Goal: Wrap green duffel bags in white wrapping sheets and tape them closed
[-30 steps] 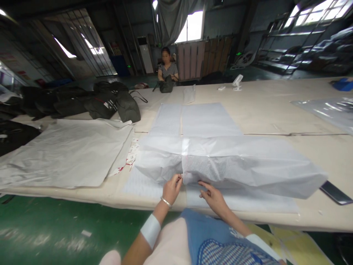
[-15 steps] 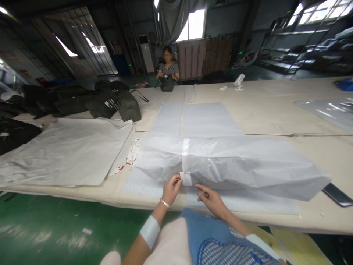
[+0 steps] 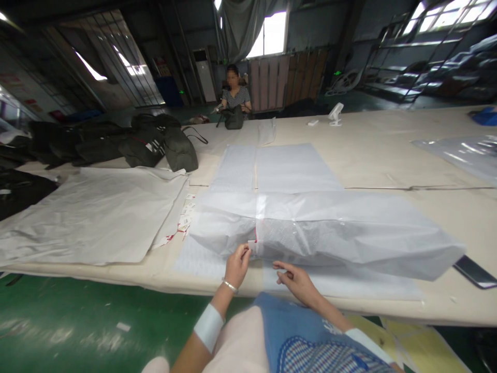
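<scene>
The left hand (image 3: 237, 261) has a narrow grip, thumb and fingertips pinching a small white rectangular card tag (image 3: 252, 244) at the front of a long bundle in pale translucent sheeting (image 3: 368, 235), which lies across the near side of the cream-covered worktop (image 3: 396, 150). A thin red strand (image 3: 256, 235) shows just above the tag, beside the glossy white vertical band (image 3: 261, 207). The right hand (image 3: 297, 280) is loosely curled, fingers parted, holding nothing visible; whether its fingertips touch the sheeting I cannot tell.

To handle the tag well, keep the pinch light and near its edge, ease it along gently so the strand neither snags nor twists, and let the right hand steady the sheeting against creasing.

Compared with half a second ago, the left hand and tag sit slightly further left, the red strand has come into sight, and the white patch beside the tag shows less. The right hand is almost unmoved.
</scene>
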The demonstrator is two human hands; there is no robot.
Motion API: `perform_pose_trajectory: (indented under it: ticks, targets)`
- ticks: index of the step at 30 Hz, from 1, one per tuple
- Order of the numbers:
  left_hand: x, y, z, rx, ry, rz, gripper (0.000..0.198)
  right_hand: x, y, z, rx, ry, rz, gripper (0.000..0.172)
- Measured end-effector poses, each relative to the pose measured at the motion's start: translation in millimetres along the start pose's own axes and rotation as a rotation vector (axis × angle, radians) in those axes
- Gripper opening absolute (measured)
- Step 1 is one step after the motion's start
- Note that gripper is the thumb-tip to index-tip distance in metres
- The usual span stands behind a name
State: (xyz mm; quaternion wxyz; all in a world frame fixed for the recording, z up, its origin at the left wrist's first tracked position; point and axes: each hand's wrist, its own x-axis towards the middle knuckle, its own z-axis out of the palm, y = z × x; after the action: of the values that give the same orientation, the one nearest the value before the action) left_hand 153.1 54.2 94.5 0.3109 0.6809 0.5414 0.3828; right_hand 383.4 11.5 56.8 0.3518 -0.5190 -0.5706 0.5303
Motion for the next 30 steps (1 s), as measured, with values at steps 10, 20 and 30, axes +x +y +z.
perform_pose_trajectory:
  ticks: [10, 20, 30]
  targets:
    - [-11, 1, -17.9, 0.037, 0.171, 0.047, 0.025, -5, -7, -2, 0.022, 0.004, 0.029, 0.046]
    - [-48, 63, -35.9, 0.341, -0.08, 0.503, 0.027, -13, -26, -7, 0.118, 0.009, 0.082, 0.052]
    - [-28, 32, -47.7, 0.277, 0.154, 0.316, 0.029, -56, -33, -57, -0.197, 0.35, 0.083, 0.044]
